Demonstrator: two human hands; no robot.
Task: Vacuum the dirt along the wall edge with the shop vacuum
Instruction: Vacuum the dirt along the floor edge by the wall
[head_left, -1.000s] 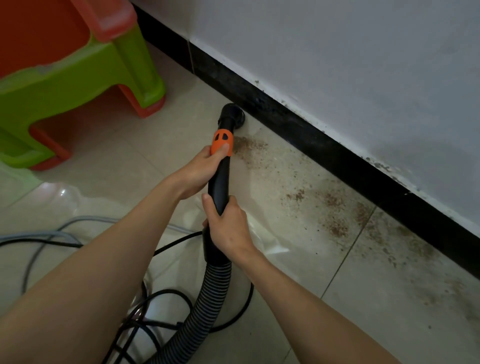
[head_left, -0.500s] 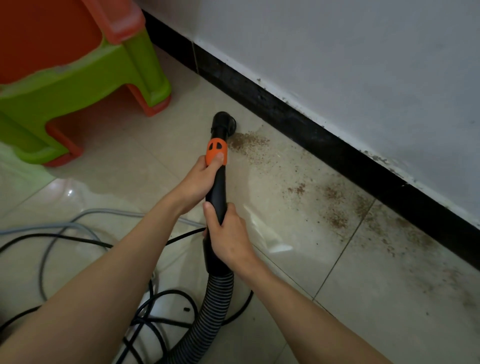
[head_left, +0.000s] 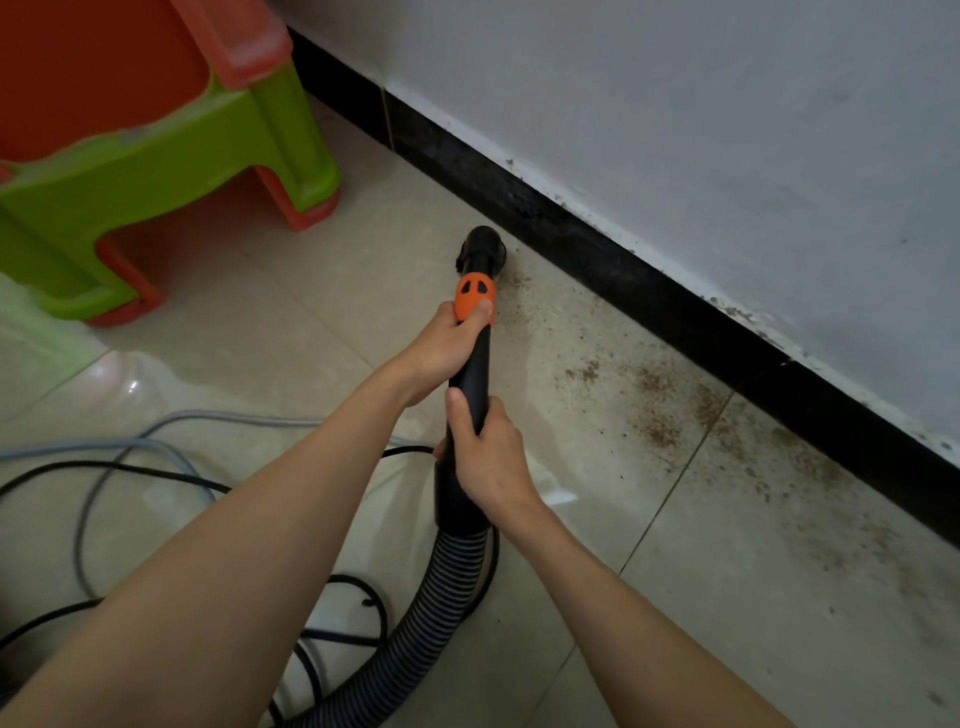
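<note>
Both hands grip the black vacuum wand (head_left: 471, 374). My left hand (head_left: 441, 348) holds it high up, thumb on the orange collar (head_left: 474, 297). My right hand (head_left: 485, 457) wraps the wand lower down, just above the ribbed grey-black hose (head_left: 441, 597). The round black nozzle (head_left: 480, 249) rests on the beige tile close to the black baseboard (head_left: 649, 291). Brown dirt (head_left: 660, 415) is scattered on the tiles along the baseboard, from beside the nozzle out to the right.
A green and orange plastic stool (head_left: 171, 156) stands at the upper left near the wall. Black and grey cables (head_left: 104, 467) loop over the floor at the lower left. A pale grey wall (head_left: 675, 104) rises above the baseboard.
The nozzle was pulled back from the baseboard and has now been pushed forward to the wall again, over the dirt patch nearest the nozzle. Both hands kept their grip.
</note>
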